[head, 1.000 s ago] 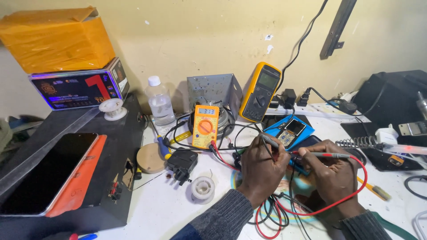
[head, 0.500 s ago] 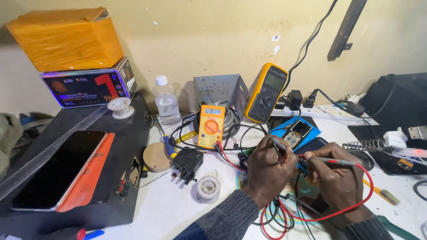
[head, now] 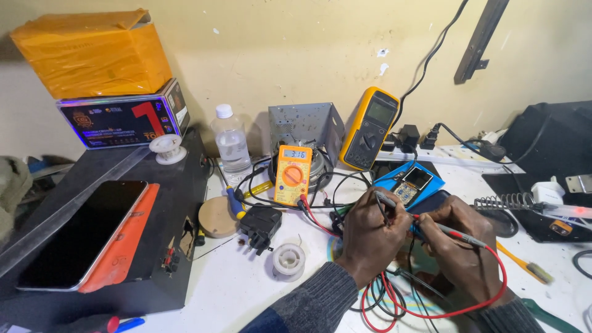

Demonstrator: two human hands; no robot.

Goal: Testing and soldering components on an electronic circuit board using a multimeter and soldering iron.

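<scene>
Down on a cluttered white worktable (head: 246, 290) set against a scuffed cream wall (head: 296, 49), both hands work close together at the centre-right. Left hand (head: 369, 237) is pinched shut on a slim black-tipped test probe (head: 385, 202); right hand (head: 459, 243) is closed on a red-wired test probe (head: 453, 233), its red lead looping round the wrist. Both probe tips meet near a small bare circuit board w/ a dark screen (head: 412, 185), lying on a blue tray just beyond the knuckles — the exact contact pt is hidden by fingers.

Behind the hands: a small orange multimeter (head: 292, 174) lit w/ digits, leads trailing to the hands, and a bigger yellow-and-grey multimeter (head: 370, 128) propped vs. a grey perforated metal box (head: 305, 126). A clear plastic bottle with a white cap (head: 230, 142) stands left of that. Near the front sit a black mains plug (head: 260, 225) and a white solder spool (head: 288, 259).

Left side — a black case (head: 179, 203) carries a dark-screened phone on an orange sleeve (head: 86, 237); above it, an orange-wrapped parcel (head: 92, 52) on a dark printed carton. Right: a coiled-spring soldering-iron stand (head: 502, 202).
</scene>
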